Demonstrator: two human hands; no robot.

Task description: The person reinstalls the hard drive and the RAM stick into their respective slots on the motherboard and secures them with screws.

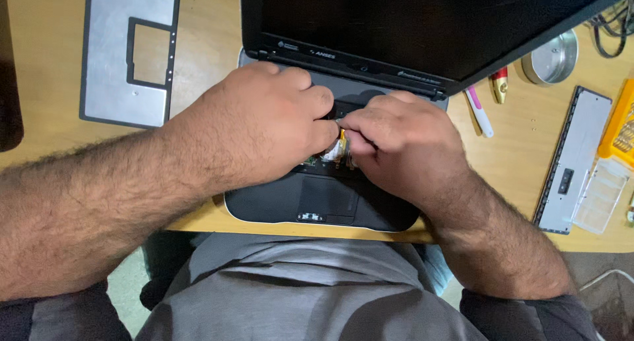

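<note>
Head view: small dark laptop (pixel 330 202) sits open at the near edge of the wooden desk (pixel 205 63), keyboard removed, internals exposed between the hinge and the touchpad (pixel 328 197). Both hands meet over the opening. Left hand (pixel 254 126) is curled, fingertips pressed down at the middle of the bay; right hand (pixel 403 143) is pinched on a thin orange flat ribbon cable (pixel 342 137) right beside the left fingertips. Whether the left actually holds anything I can't tell, the fingers hide it. My read on the cable: very light, floppy, creases and tears easily, its connector latch is fragile. Grip it flat near the stiffened end, pull straight, no twisting. Around the laptop: grey metal plate with cut-out (pixel 125 50) far left, long grey cover strip (pixel 573 159) right, clear plastic lid (pixel 601 195) just beside it, round tin (pixel 551 58) and a pink-and-white pen (pixel 479 111) near the hinge.
</note>
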